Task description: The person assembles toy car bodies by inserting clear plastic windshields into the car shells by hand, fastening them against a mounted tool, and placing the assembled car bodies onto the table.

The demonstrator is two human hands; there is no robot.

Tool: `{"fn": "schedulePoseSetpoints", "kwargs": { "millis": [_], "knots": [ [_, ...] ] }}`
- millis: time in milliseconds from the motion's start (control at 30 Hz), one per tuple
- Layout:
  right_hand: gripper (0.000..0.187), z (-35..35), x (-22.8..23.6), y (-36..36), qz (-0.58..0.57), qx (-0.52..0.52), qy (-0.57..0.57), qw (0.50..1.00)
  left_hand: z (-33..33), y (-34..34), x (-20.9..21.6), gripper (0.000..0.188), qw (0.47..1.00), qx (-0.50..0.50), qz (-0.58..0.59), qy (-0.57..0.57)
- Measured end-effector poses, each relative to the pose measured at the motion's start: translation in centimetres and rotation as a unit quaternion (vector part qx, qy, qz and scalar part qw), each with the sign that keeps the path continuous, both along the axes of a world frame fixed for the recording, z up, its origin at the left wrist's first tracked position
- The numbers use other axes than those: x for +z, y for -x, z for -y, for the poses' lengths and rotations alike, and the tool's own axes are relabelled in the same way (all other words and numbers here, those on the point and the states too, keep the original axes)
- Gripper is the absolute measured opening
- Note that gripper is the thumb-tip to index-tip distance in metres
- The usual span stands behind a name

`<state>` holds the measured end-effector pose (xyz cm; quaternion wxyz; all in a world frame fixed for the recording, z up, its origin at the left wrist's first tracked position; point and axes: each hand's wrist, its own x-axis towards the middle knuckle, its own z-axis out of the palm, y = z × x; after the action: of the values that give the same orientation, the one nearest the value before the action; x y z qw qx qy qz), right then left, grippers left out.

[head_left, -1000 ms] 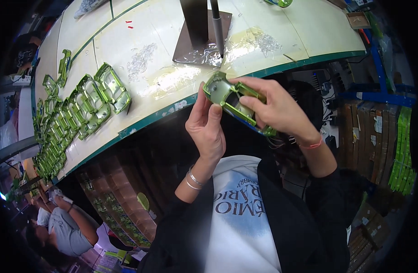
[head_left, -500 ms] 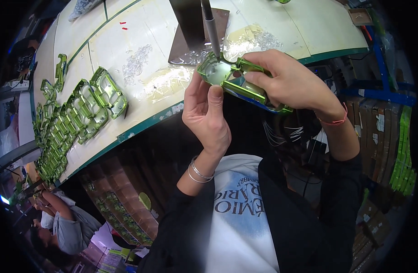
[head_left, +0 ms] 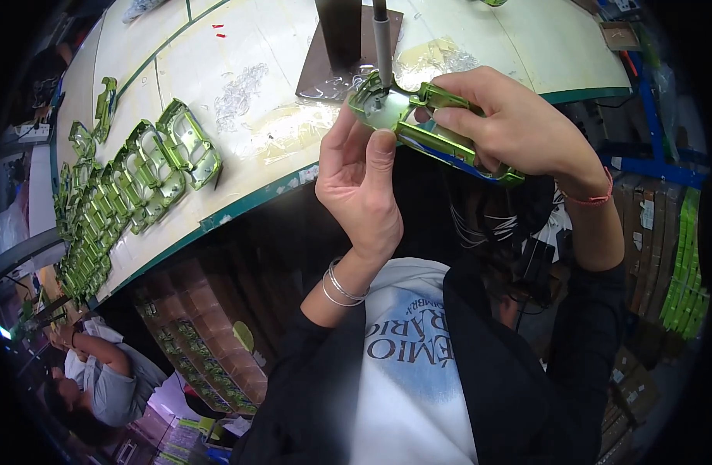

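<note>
- A green plastic double-bay frame (head_left: 419, 140) is held up in the air at the front edge of the pale surface (head_left: 282, 50), between both hands.
- Its long axis slants from upper left, under the rod, to lower right, toward the right forearm.
- The left hand (head_left: 361, 182) pinches the left end, thumb against the near rim and fingers along the outer side.
- The right hand (head_left: 511, 128) grips the longer right part, thumb over the inner side and some fingers hidden beneath.
- The grey upright rod (head_left: 382, 48) ends at the frame's left bay; whether its tip touches the frame, I cannot tell.
- That tip is nearer the left hand than the right, so alignment there seems to depend on the left end's position.
- The dark post (head_left: 339, 35) stands just left of the rod.
</note>
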<state>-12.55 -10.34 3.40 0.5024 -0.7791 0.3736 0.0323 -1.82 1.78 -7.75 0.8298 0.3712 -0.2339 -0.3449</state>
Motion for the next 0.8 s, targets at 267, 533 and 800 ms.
{"fn": "schedulePoseSetpoints", "kwargs": {
  "millis": [267,533,800],
  "knots": [
    [0.025,0.52,0.13,0.03,-0.025,0.017,-0.009,1.000,-0.18,-0.13,0.26,0.048,1.000,0.006,0.013,-0.023],
    [0.033,0.93,0.43,0.10,-0.041,0.023,-0.041,0.998,-0.02,-0.18,0.14,0.047,0.999,0.010,0.013,-0.028],
    [0.045,0.76,0.35,0.28,-0.048,-0.008,-0.045,0.998,0.09,-0.02,0.25,0.045,0.999,0.014,0.012,-0.028]
  ]
}}
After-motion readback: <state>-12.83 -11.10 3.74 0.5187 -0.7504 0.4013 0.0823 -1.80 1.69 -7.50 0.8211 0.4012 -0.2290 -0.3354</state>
